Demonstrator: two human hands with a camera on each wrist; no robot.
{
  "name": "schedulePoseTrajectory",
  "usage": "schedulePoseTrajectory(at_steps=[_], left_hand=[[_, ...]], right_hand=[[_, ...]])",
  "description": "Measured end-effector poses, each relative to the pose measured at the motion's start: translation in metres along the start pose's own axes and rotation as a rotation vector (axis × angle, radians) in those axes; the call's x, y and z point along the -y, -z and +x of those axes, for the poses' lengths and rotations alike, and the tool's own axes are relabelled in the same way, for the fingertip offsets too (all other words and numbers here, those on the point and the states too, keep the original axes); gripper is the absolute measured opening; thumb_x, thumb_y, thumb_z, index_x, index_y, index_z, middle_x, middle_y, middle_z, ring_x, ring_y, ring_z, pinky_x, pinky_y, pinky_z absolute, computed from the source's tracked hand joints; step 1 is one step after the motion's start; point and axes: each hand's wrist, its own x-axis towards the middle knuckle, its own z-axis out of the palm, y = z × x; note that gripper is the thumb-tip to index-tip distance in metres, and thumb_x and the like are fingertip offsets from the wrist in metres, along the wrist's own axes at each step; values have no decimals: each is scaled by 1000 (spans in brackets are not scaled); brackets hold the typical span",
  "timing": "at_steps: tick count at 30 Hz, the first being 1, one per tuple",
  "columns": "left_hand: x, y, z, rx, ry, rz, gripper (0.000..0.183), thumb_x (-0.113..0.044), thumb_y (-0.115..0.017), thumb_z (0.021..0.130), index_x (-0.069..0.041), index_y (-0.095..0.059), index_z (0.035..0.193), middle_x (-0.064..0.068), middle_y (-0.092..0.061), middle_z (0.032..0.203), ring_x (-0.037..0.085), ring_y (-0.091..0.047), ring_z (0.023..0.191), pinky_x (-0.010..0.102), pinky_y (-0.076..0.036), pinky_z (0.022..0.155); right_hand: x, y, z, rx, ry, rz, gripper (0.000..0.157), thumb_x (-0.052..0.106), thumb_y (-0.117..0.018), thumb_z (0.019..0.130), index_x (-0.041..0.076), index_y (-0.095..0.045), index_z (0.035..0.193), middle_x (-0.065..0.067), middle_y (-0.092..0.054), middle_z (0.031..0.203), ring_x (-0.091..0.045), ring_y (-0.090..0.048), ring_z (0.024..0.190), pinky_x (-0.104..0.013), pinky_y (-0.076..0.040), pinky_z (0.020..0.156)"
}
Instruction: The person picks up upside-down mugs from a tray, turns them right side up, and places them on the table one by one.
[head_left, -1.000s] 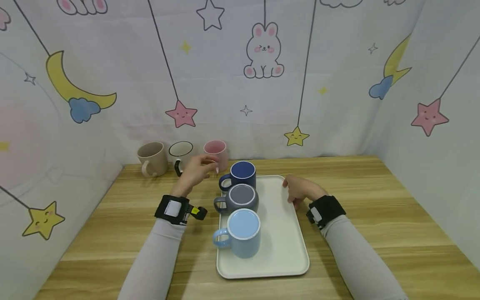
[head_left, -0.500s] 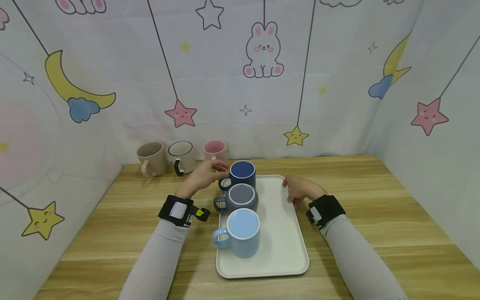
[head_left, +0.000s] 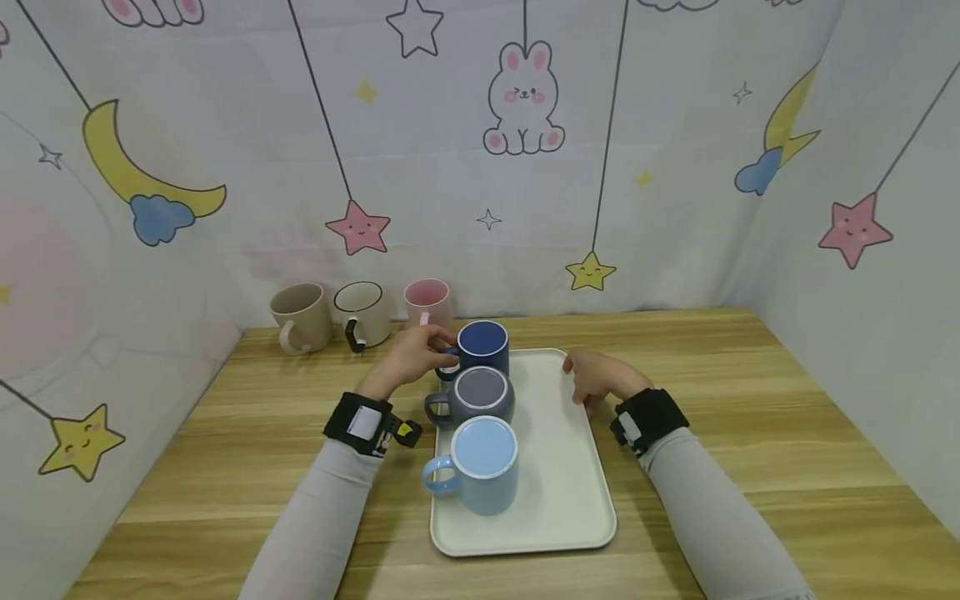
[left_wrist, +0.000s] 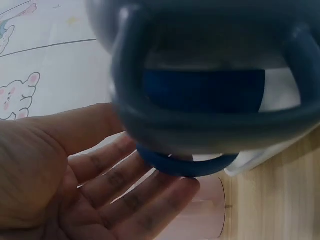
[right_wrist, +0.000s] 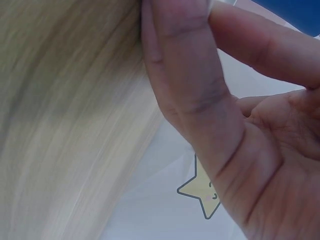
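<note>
My left hand (head_left: 411,354) is at the handle of a navy mug (head_left: 483,364), which stands at the far left of a cream tray (head_left: 558,483). In the left wrist view its fingers (left_wrist: 125,182) stretch out loosely beside the navy handle (left_wrist: 192,167), partly hidden by the grey mug's handle (left_wrist: 200,130). My right hand (head_left: 602,377) grips the tray's right rim near the far corner. A grey mug (head_left: 482,398) and a light blue mug (head_left: 486,467) stand upside down in front of the navy one, handles pointing left.
Behind my left hand, a beige mug (head_left: 302,319), a white mug with a black handle (head_left: 363,317) and a pink mug (head_left: 429,302) stand upright by the back curtain (head_left: 675,250). The wooden table (head_left: 750,400) meets curtain at both sides.
My left hand has moved right from in front of the pink mug, then slightly down to the navy mug's handle. The right hand and the tray have stayed in place.
</note>
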Motion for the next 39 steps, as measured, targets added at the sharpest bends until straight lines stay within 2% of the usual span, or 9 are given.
schedulePoseTrajectory(at_steps=[10, 18, 28, 39], left_hand=[[4, -7, 2, -94, -39, 136, 23, -12, -79, 93, 3, -76, 110, 15, -76, 102, 29, -72, 96, 41, -60, 82], [0, -10, 1, -136, -42, 141, 20, -10, -81, 91, 0, -78, 108, 13, -77, 100, 26, -72, 94, 40, -62, 81], [6, -10, 4, -165, -47, 113, 18, -11, -83, 89, -1, -79, 104, 11, -77, 96, 24, -70, 89, 37, -61, 77], [4, -8, 5, -187, -61, 104, 18, -14, -81, 92, -2, -80, 106, 10, -76, 98, 22, -67, 88, 36, -58, 75]], right_hand=[[2, 0, 1, -3, 4, -5, 50, -16, -63, 91, -10, -43, 137, -21, -53, 110, -20, -67, 60, -29, -61, 60], [2, 1, 1, 0, 5, -4, 49, -16, -62, 91, -9, -43, 136, -21, -51, 110, -19, -66, 58, -28, -60, 58], [-2, 1, 2, -7, 0, -1, 49, -15, -63, 91, -9, -44, 136, -22, -53, 113, -19, -67, 58, -28, -60, 59], [-1, 1, 2, -5, 4, -10, 48, -15, -63, 91, -9, -44, 135, -20, -53, 108, -19, -67, 57, -27, -59, 57]])
